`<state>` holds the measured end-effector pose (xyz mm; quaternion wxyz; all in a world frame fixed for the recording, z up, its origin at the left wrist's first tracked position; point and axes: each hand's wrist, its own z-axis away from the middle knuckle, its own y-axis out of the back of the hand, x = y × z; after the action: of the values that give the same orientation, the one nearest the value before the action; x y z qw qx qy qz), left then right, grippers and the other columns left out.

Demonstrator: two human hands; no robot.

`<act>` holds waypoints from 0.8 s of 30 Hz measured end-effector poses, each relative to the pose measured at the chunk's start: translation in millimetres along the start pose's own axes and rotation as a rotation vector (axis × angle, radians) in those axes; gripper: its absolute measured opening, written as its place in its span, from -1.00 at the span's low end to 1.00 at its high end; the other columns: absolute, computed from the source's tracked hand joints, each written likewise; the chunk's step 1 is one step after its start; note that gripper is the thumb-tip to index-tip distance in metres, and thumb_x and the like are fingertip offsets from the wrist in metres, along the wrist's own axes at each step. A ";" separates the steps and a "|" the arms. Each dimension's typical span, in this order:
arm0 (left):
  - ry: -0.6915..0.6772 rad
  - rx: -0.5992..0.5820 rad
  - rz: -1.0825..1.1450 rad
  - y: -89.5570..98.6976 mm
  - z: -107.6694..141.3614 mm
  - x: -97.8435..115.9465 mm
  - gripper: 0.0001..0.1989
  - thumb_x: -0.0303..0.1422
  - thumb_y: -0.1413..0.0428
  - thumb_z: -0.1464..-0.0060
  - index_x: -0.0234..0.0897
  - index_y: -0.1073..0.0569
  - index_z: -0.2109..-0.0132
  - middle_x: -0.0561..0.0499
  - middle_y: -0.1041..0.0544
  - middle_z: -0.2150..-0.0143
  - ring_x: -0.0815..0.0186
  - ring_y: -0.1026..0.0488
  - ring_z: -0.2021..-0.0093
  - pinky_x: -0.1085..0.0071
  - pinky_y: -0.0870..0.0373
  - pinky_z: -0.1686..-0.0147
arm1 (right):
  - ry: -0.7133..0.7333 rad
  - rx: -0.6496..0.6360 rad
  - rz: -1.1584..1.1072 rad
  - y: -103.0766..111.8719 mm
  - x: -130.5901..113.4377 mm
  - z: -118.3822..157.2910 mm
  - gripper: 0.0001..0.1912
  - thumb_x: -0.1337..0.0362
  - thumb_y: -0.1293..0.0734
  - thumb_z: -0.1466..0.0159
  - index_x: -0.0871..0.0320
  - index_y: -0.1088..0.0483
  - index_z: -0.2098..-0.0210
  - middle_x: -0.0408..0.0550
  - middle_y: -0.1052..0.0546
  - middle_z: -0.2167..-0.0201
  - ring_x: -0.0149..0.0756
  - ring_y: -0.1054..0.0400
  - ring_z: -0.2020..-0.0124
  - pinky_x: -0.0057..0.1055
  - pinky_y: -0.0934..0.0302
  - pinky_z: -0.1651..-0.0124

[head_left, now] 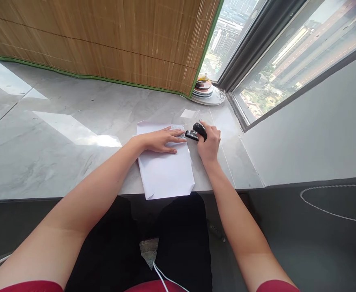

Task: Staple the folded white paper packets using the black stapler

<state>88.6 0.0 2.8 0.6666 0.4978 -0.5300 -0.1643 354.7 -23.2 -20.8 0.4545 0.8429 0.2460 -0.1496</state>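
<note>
White paper [165,174], folded at its corners, lies on the grey marbled sill, its near edge reaching the sill's front edge. My left hand [162,140] rests flat on its upper part, fingers spread and pointing right. Beneath those fingers shows a small patterned or printed patch that I cannot make out. My right hand [210,142] is wrapped round a black stapler [193,134] just right of the paper's upper edge. The stapler's jaws are apart and point left, close to my left fingertips. Whether its tip touches the paper I cannot tell.
A bamboo blind [104,40] with green edging hangs along the back. Stacked plates [210,95] stand in the far right corner by the window frame [241,44]. A white wall [305,117] bounds the right side. White cables [161,271] hang over my lap.
</note>
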 end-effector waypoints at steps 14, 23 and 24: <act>0.274 0.920 0.090 13.5 2.8 -6.8 -0.50 0.10 -0.01 -0.43 -0.16 -0.61 0.22 -0.16 -0.66 0.04 0.05 -0.51 -0.13 0.06 -0.35 -0.24 | -0.146 0.097 -0.138 9.2 -2.7 -5.9 -0.69 0.12 -0.35 -0.30 0.14 -0.49 0.04 0.11 -0.65 0.11 -0.03 -0.51 0.09 -0.13 -0.37 -0.03; 0.313 1.684 0.820 35.8 31.8 -39.9 -0.29 0.26 0.03 -0.35 -0.17 0.08 0.47 0.16 0.08 0.56 0.39 0.06 0.56 0.34 0.06 0.54 | -0.029 -0.273 -0.319 2.3 -96.0 29.5 -0.77 0.12 -0.49 -0.25 0.05 -0.41 0.23 -0.09 -0.61 0.28 -0.19 -0.47 0.27 -0.29 -0.29 0.18; 0.316 1.681 0.836 37.1 32.9 -40.7 -0.29 0.26 0.04 -0.34 -0.17 0.09 0.46 0.17 0.11 0.56 0.39 0.08 0.56 0.33 0.07 0.54 | -0.021 -0.296 -0.293 -2.0 -104.9 32.8 -0.79 0.15 -0.48 -0.25 0.04 -0.40 0.24 -0.10 -0.60 0.28 -0.19 -0.46 0.26 -0.29 -0.27 0.18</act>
<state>32.8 31.1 9.9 0.1591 0.6009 -0.5136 0.5915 265.2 -79.0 9.9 0.5495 0.7205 0.3804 -0.1852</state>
